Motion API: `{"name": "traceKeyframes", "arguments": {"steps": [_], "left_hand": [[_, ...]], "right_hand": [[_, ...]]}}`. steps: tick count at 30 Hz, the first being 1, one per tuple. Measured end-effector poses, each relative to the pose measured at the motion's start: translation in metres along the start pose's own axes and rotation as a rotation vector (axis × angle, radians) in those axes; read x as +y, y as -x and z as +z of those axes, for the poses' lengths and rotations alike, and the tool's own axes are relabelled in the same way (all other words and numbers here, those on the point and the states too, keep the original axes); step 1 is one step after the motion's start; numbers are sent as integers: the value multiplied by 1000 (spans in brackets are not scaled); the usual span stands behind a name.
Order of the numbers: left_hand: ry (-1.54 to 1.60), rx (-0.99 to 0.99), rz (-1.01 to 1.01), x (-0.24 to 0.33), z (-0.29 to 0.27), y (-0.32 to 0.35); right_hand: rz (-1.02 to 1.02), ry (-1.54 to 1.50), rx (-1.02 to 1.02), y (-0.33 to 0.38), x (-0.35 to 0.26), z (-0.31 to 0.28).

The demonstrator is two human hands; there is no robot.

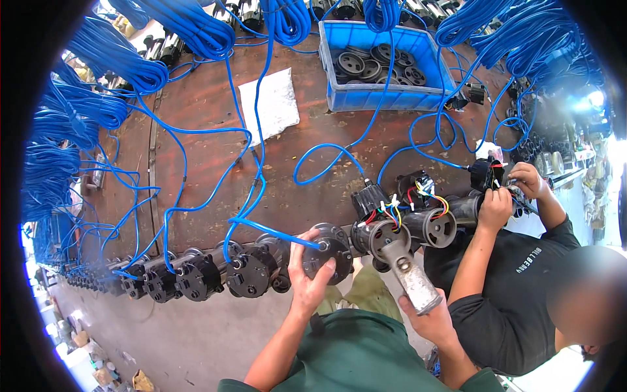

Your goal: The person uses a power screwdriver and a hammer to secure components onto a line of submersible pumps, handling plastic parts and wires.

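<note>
My left hand (305,277) is closed round a black round end cap (330,260), with the thumb on its face and the fingers along its left side. A blue cable (277,230) enters this cap, which sits on a cylinder at the table's near edge. In my right hand (431,319) is a scuffed grey-silver tool (417,282) with a narrower tubular end; its exact kind is unclear. That end reaches the rim of an open dark cylinder (385,238), or overlaps it in view. Coloured wires (392,212) come out beside this cylinder toward a black cap (369,199).
Capped cylinders (251,274) line the near edge leftward. A blue crate (356,98) holds black round parts. A white packet (269,104) lies on the brown table (209,157). Coiled blue cables (189,29) hang around. At right, a co-worker's hands (496,208) handle wiring.
</note>
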State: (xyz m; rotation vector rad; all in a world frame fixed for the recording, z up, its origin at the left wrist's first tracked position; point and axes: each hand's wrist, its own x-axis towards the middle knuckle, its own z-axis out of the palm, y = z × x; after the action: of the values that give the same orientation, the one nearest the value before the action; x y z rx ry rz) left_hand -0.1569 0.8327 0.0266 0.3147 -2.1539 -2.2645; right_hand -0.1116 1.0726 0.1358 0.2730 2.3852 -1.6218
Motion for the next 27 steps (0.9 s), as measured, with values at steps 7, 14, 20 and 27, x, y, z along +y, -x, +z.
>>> {"name": "traceKeyframes", "arguments": {"steps": [7,14,20,27], "left_hand": [[47,-11,11,6,1,1],[-64,-15,32,6,1,-2],[-83,91,325,-5,-2,5],[-300,83,539,-29,-7,-7]], "right_hand": [[-24,202,-145,9,-50,-15],[1,497,-183,-10,-38,16],[-95,279,-172,3,-108,-7],[-160,816,-412,-4,-82,50]]}}
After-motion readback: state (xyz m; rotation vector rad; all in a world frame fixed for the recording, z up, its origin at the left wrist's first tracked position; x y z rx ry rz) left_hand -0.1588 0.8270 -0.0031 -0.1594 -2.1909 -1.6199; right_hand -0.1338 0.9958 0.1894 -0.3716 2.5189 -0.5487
